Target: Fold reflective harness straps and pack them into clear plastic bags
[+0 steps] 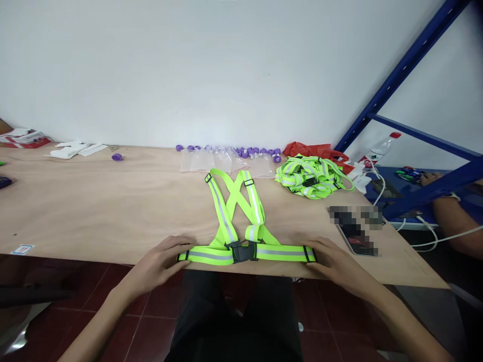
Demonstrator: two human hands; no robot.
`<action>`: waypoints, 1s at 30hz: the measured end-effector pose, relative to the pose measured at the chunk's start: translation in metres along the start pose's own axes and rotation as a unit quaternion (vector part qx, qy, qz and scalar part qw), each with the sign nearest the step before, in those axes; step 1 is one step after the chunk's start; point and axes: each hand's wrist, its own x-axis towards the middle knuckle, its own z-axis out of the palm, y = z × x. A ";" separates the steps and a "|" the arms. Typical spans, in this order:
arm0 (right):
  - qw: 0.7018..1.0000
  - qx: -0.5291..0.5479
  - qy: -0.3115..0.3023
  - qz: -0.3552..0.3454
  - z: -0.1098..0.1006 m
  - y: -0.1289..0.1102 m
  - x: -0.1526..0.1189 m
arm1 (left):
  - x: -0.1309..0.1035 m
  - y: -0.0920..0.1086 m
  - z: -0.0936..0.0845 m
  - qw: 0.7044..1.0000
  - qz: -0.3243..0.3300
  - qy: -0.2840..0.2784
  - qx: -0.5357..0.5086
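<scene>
A neon-green reflective vest (222, 201) made of straps with silver stripes lies flat near the table's front edge. Its shoulder straps cross in an X, and a black buckle (244, 252) is fastened at the middle of the waist strap. At the strap's left end, my left hand (166, 259) grips it by the black slider, thumb below and fingers above. My right hand (329, 259) has hold of the opposite end beside another black slider. Its fingertips are partly hidden.
Behind the vest lie clear plastic bags (226, 160) and several purple rolls (260, 152). To the right are a heap of similar green straps (311, 176), a red bag (311, 150) and a phone (352, 231). Beyond the blue frame (400, 65), another person's arm (458, 221) shows.
</scene>
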 end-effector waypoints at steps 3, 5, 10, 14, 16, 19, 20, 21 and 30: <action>0.995 0.086 0.053 0.011 -0.001 0.001 0.001 | 0.002 0.005 0.007 0.992 -0.057 0.053 -0.098; 0.981 0.172 0.088 0.022 0.001 0.006 0.004 | 0.006 0.003 0.015 0.970 -0.097 0.112 -0.191; 0.948 0.288 0.132 0.023 0.008 0.018 0.015 | 0.016 -0.008 0.021 0.930 -0.132 0.161 -0.301; 0.959 0.267 0.094 0.018 0.004 0.018 0.013 | 0.014 -0.004 -0.001 0.968 -0.117 0.084 -0.206; 0.972 0.227 0.061 0.016 0.002 0.014 0.008 | 0.010 0.001 -0.008 0.985 -0.093 0.032 -0.142; 0.989 0.147 0.018 0.015 0.005 0.005 0.000 | 0.003 0.004 -0.005 0.995 -0.049 -0.037 -0.085; 0.992 0.122 0.007 0.014 0.007 0.002 -0.002 | 0.001 0.002 -0.002 0.996 -0.037 -0.050 -0.070; 0.995 0.100 0.000 0.012 0.010 -0.001 -0.004 | 0.000 0.000 0.002 0.997 -0.027 -0.056 -0.054; 0.999 -0.032 0.033 -0.028 -0.013 0.001 0.008 | 0.014 0.030 -0.006 0.992 0.048 -0.021 0.112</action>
